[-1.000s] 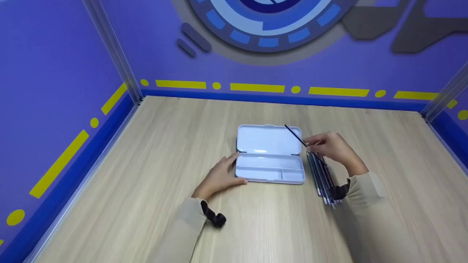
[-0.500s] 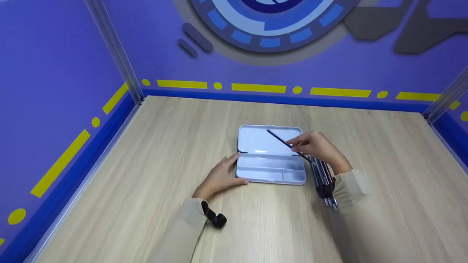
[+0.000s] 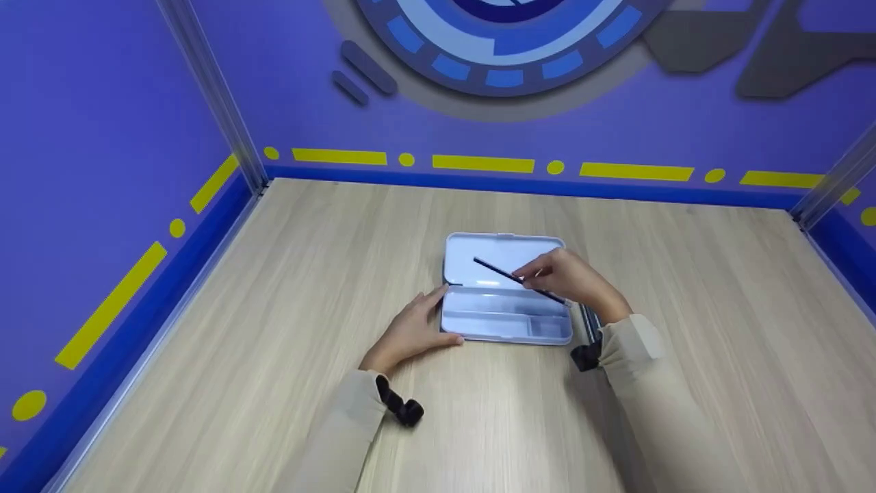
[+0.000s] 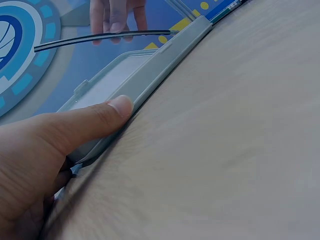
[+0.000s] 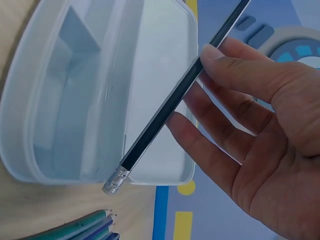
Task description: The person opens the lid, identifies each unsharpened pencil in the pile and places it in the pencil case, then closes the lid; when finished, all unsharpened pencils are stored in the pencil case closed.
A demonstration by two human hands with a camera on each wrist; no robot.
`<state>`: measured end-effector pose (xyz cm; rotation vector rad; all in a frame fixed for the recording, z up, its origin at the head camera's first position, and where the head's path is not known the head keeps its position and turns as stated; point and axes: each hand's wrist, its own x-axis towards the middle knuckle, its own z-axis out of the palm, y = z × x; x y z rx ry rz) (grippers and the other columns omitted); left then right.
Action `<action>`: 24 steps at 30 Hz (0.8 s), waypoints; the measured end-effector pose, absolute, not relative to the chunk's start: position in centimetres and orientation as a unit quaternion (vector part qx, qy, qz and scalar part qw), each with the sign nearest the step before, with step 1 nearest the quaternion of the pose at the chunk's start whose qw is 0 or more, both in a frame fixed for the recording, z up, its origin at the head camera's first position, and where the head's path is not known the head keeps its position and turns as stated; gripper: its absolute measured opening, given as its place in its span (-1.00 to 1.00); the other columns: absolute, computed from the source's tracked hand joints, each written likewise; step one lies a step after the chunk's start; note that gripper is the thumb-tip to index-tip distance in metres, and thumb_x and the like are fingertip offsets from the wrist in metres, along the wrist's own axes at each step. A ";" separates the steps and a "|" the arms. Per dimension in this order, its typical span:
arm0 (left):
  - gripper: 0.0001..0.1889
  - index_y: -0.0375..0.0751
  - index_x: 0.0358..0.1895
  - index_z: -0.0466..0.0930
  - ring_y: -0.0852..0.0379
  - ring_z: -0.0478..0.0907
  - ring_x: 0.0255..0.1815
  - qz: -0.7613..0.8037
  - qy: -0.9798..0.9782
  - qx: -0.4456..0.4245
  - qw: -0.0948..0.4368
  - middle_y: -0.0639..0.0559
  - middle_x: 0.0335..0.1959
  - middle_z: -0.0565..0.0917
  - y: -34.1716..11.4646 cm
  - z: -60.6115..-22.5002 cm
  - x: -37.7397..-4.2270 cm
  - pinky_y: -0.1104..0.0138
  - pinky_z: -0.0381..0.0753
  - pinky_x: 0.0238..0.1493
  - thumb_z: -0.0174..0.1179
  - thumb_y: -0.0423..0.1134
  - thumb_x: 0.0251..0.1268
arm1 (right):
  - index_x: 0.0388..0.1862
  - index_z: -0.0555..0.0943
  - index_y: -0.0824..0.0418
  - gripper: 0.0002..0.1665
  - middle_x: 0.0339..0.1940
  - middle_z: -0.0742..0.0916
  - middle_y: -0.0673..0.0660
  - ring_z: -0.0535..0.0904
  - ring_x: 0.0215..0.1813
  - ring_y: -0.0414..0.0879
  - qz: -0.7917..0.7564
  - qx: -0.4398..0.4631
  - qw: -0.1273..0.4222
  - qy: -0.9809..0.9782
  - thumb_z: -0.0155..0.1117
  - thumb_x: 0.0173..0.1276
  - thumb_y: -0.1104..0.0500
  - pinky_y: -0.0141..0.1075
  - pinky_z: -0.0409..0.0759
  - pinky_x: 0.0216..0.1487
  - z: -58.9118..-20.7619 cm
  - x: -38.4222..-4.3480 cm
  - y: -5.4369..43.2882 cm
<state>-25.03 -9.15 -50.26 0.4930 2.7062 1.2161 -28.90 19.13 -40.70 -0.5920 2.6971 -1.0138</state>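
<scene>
A white pencil case (image 3: 482,327) lies open on the table, its lid (image 3: 469,250) folded back and its divided compartments bare. My left hand (image 3: 410,332) holds its left end, with the thumb (image 4: 120,106) against the front wall and the fingers at the hinge side. Over the case, my right hand (image 3: 575,279) pinches a dark pencil (image 5: 165,107) between thumb and fingertips. The pencil slants, its silver eraser-end ferrule (image 5: 116,180) toward the right side of the case and its other end over the lid.
Several more pencils (image 5: 82,227) lie in a bundle right of the case, mostly hidden under my right wrist in the head view. A purple wall (image 3: 369,130) with yellow marks closes off the table (image 3: 328,246) at the back, and another stands at left.
My right hand has carried the pencil leftward from above the bundle to over the case, and the pencil has turned flatter. The left hand has stayed on the case.
</scene>
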 end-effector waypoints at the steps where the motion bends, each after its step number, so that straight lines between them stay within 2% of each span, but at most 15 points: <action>1: 0.03 0.02 0.50 0.13 -0.27 -0.01 0.53 0.402 0.899 0.161 0.069 -0.02 0.51 0.21 -9.2 -50.3 -25.0 -0.08 0.07 0.49 0.47 0.14 -0.10 | -0.07 0.74 0.19 -0.71 -0.14 0.78 0.18 0.63 -0.22 -0.07 -0.340 -0.203 0.100 0.913 0.27 0.26 0.39 -0.21 0.68 -0.15 -40.8 -28.9 18.9; 11: 0.03 0.05 0.50 0.14 -0.25 0.00 0.53 0.400 0.900 0.154 0.073 0.01 0.51 0.21 -9.1 -50.1 -25.0 -0.07 0.07 0.49 0.46 0.14 -0.09 | -0.12 0.77 0.16 -0.71 -0.13 0.79 0.15 0.66 -0.11 -0.05 -0.313 -0.225 0.107 0.917 0.27 0.25 0.40 -0.07 0.66 0.00 -41.2 -29.0 17.7; 16: 0.03 0.02 0.50 0.14 -0.25 0.04 0.52 0.403 0.898 0.162 0.067 -0.01 0.50 0.22 -9.1 -50.2 -25.1 -0.07 0.10 0.48 0.47 0.14 -0.10 | -0.14 0.77 0.17 -0.71 -0.15 0.79 0.14 0.64 -0.14 -0.08 -0.311 -0.230 0.109 0.916 0.30 0.22 0.41 -0.11 0.67 -0.02 -41.7 -29.1 17.3; 24: 0.03 -0.01 0.50 0.13 -0.25 0.04 0.52 0.399 0.899 0.167 0.065 -0.03 0.50 0.22 -9.2 -50.2 -25.2 -0.03 0.11 0.49 0.46 0.13 -0.09 | -0.16 0.77 0.18 -0.72 -0.15 0.79 0.13 0.65 -0.10 -0.08 -0.303 -0.222 0.129 0.918 0.34 0.17 0.41 -0.08 0.64 0.06 -42.6 -29.4 16.9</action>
